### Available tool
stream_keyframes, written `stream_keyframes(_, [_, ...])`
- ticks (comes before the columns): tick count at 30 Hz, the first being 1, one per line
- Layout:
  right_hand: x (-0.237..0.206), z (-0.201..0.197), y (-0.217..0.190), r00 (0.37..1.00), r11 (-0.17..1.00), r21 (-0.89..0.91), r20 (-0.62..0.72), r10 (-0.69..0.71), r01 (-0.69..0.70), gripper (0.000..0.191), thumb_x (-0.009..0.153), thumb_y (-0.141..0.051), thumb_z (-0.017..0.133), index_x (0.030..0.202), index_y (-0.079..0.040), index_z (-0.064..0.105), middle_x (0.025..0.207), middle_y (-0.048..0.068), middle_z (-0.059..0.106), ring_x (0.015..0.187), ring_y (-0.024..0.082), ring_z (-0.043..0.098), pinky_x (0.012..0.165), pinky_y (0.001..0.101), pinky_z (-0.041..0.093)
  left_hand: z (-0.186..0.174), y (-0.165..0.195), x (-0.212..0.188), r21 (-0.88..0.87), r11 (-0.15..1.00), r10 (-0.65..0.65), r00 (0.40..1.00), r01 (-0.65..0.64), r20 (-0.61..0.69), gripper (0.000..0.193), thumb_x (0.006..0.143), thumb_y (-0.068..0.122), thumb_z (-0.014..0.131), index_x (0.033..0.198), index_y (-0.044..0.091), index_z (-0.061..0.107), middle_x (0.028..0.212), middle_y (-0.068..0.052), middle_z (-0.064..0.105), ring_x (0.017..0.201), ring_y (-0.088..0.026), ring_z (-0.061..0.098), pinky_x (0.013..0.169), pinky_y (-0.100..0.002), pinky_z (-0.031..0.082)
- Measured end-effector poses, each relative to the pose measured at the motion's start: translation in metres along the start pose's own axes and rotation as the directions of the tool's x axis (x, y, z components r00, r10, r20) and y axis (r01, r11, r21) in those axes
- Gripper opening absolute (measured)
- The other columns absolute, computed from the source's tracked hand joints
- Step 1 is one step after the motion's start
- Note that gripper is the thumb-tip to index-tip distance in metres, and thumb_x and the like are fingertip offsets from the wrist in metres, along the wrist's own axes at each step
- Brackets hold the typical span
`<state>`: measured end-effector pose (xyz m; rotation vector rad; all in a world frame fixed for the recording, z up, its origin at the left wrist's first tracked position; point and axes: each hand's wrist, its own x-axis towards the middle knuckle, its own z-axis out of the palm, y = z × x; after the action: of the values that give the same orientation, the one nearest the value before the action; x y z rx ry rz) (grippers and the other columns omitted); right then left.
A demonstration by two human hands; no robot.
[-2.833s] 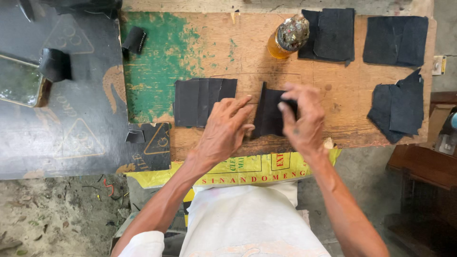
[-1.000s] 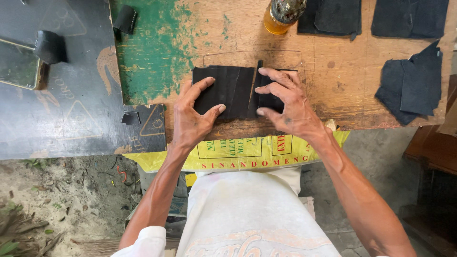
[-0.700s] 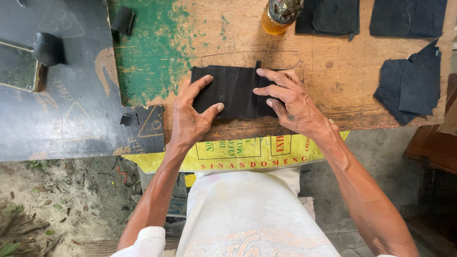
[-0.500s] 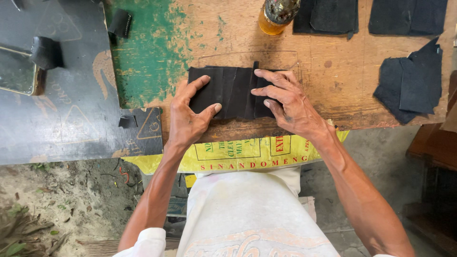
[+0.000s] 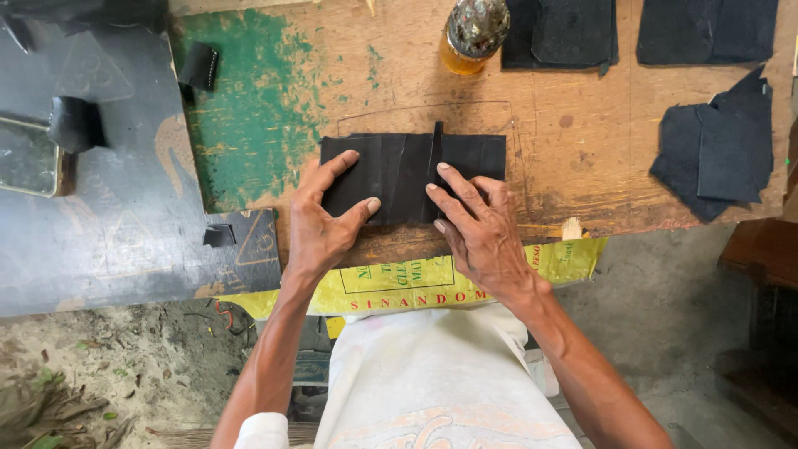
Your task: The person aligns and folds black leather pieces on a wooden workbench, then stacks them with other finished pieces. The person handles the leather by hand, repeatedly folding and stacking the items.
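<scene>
Your left hand (image 5: 320,224) lies flat on the left end of the black piece (image 5: 399,170), fingers spread apart, thumb and forefinger pressing its surface, nothing gripped. Your right hand (image 5: 482,233) presses the middle just right of the raised fold, fingers (image 5: 453,179) held close together and flat, not clamped on anything. The piece sits on the wooden board (image 5: 565,150), near its front edge, below the bottle (image 5: 474,33), with loose black scraps (image 5: 719,150) well apart on the right.
</scene>
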<state>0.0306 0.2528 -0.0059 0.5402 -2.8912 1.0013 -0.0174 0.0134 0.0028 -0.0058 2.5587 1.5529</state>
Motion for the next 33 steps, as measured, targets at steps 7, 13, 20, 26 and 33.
stream_keyframes(7, [0.007,-0.008,-0.003,0.999,1.000,0.009,0.041,0.009,-0.009,0.046,0.086,-0.007,0.076,0.131,-0.006,0.066,0.153,0.009,0.051,0.116,0.030,0.048,0.102,0.0423,0.040,0.000,0.002,-0.001,-0.031,0.999,-0.015,1.000,0.015,0.008,0.062,0.077,0.010,0.087,0.134,0.003,0.064,0.120,-0.013,0.066,0.111,-0.023,0.067,0.097,-0.034,0.057])
stream_keyframes(13, [0.009,-0.009,-0.004,0.999,0.999,0.026,0.037,0.017,-0.018,0.049,0.084,-0.008,0.077,0.131,-0.007,0.065,0.154,0.008,0.049,0.114,0.030,0.048,0.101,0.0423,0.040,-0.001,0.004,-0.004,-0.036,0.998,-0.060,0.998,0.060,-0.003,0.061,0.076,0.007,0.086,0.133,0.004,0.065,0.116,-0.012,0.065,0.106,-0.022,0.068,0.091,-0.032,0.060])
stream_keyframes(20, [0.024,-0.018,-0.001,0.988,0.999,0.041,0.153,0.008,-0.015,0.043,0.084,-0.007,0.076,0.124,-0.005,0.062,0.159,0.014,0.044,0.106,0.031,0.048,0.094,0.0428,0.042,-0.001,0.005,-0.004,-0.029,0.998,-0.047,0.999,0.047,-0.004,0.061,0.076,0.006,0.087,0.133,0.004,0.065,0.116,-0.012,0.064,0.106,-0.022,0.068,0.092,-0.032,0.060])
stream_keyframes(26, [0.026,-0.019,-0.003,0.990,0.999,0.042,0.141,0.010,-0.016,0.042,0.084,-0.007,0.077,0.123,-0.005,0.063,0.158,0.014,0.045,0.106,0.031,0.049,0.094,0.0433,0.043,0.000,0.005,-0.003,-0.027,0.999,-0.039,0.999,0.039,-0.004,0.061,0.076,0.006,0.087,0.133,0.004,0.065,0.118,-0.013,0.065,0.108,-0.022,0.068,0.094,-0.032,0.060])
stream_keyframes(33, [0.027,-0.015,-0.003,0.992,0.998,0.050,0.123,0.032,-0.039,0.041,0.080,-0.006,0.078,0.119,-0.005,0.064,0.156,0.013,0.047,0.101,0.030,0.048,0.093,0.0426,0.042,-0.001,0.006,-0.003,-0.032,0.999,-0.034,0.999,0.035,0.019,0.061,0.077,0.007,0.087,0.134,0.004,0.065,0.119,-0.014,0.065,0.110,-0.023,0.067,0.095,-0.033,0.059])
